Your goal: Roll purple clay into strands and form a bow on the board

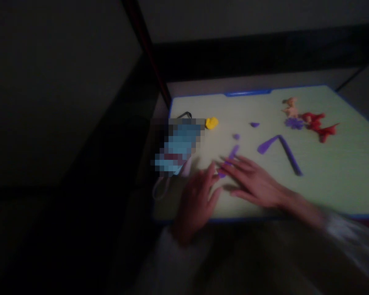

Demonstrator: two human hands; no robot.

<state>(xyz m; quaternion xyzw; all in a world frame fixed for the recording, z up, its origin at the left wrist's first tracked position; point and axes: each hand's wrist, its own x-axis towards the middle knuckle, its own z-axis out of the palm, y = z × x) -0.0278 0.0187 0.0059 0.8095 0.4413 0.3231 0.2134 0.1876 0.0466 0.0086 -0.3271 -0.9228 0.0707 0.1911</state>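
Right hand [252, 182], left hand [195, 198]: we are working on the table [341, 176] by its near blue edge, bare room stretching rightward | right is lying flat, fingers extended, touching the purple strip [234, 151] | left is curving half-unfurled beside the strip's near end, contact unclear

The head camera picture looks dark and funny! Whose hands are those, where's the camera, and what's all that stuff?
No robot here: these are a person's own left hand and right hand. The camera sits on that person's head, looking forward and down. Right fingers lie over a purple strip; the left fingertips are close by. Neither hand seems to grip anything, though it's blurry. The pale table also has a yellow lump, more purple pieces, red shapes and a blurred-out blue thing.
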